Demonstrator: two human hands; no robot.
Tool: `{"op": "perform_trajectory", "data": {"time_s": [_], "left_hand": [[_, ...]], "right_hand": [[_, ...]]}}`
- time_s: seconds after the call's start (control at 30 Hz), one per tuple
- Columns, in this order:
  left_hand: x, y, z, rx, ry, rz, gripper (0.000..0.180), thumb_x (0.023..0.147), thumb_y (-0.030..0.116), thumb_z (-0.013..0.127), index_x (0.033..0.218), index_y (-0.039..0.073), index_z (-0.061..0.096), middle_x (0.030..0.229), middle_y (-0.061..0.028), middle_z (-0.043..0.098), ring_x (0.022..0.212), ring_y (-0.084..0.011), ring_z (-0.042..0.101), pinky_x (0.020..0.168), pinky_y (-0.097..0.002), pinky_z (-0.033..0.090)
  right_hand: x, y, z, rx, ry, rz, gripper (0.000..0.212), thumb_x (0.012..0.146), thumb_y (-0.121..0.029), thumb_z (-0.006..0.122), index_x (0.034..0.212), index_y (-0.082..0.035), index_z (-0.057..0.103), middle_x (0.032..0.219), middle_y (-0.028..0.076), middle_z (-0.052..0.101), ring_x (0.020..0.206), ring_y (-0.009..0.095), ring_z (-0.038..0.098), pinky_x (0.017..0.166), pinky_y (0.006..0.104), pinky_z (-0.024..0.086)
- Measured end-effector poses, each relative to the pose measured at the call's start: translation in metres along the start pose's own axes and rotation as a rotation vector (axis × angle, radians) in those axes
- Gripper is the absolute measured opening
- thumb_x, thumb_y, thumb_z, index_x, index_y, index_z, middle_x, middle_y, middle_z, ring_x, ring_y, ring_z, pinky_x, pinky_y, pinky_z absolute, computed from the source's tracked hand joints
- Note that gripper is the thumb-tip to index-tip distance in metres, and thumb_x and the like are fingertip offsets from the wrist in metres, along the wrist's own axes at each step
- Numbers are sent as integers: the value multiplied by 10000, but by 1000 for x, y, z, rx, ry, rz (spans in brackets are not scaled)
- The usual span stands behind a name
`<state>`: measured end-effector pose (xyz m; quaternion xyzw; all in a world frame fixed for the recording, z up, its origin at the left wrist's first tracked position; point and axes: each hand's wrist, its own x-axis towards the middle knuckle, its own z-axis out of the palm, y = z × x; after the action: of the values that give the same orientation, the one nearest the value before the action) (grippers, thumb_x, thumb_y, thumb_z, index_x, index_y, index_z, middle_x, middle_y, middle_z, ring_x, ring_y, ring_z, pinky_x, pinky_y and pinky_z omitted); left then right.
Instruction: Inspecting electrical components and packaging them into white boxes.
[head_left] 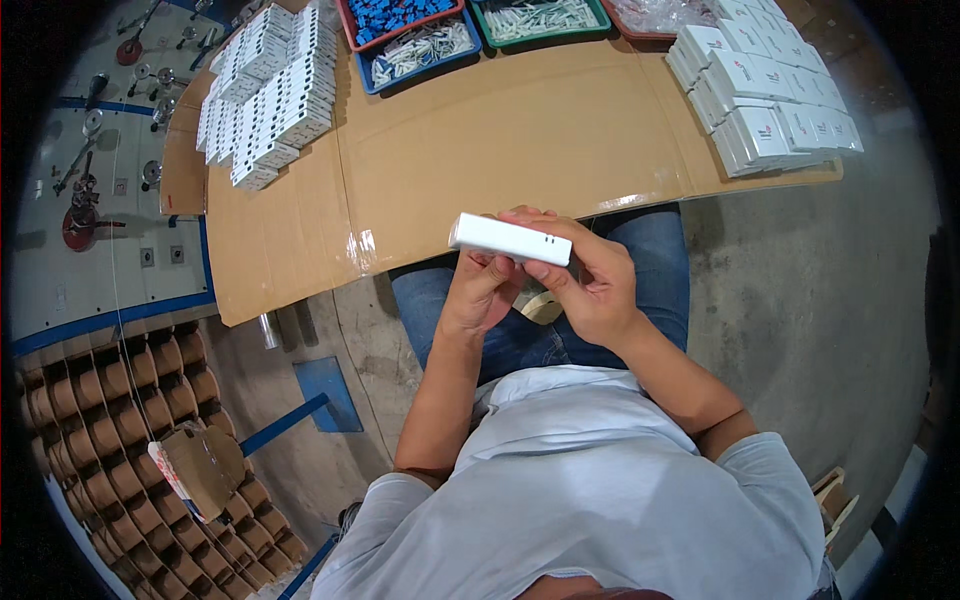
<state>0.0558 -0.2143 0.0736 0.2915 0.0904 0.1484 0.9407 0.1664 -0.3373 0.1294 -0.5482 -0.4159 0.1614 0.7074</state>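
Observation:
Just off the near edge of the table, above my lap, both hands hold a slim white rectangular case (508,238). Its long narrow side faces up, and a few small dark slots show near its right end. My left hand (482,290) grips it from below at the left, with the thumb against its lower side. Around the right end curl the fingers of my right hand (598,285), the thumb pressing underneath. The case hides some fingertips of both hands.
On the cardboard-covered table (500,130), stacked white cases with dark slots (275,100) stand at the left. White boxes (765,130) are piled at the right. Along the back sit a red tray (350,38), a blue tray (372,88) and a green tray (545,40) of small parts.

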Motion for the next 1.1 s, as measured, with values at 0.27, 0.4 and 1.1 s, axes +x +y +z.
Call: {"op": "perform_trajectory", "data": {"time_s": [0.27,0.4,1.1], "left_hand": [[7,19,30,291,45,239,776,788,103,858,1453,85,458,1440,-127,531,1335,-264,516,1130,-398,418],[0,49,24,808,15,365,686,687,58,889,1313,39,608,1421,-157,535,1335,-267,506,1106,-394,421],[-13,53,50,1009,21,591,455,705,212,907,1098,77,725,1209,-131,663,1253,-326,566,1099,-478,417]], "right_hand": [[16,-11,-20,-187,-161,-24,322,868,-4,734,1188,2,699,1192,189,694,1109,274,682,953,358,533],[20,-16,-25,-143,-266,-13,358,821,25,743,1173,-32,720,1119,139,665,1020,251,682,855,327,552],[19,-17,-27,-184,-245,-95,412,711,46,764,1117,-18,730,1139,146,737,1072,312,705,960,387,539]]}}
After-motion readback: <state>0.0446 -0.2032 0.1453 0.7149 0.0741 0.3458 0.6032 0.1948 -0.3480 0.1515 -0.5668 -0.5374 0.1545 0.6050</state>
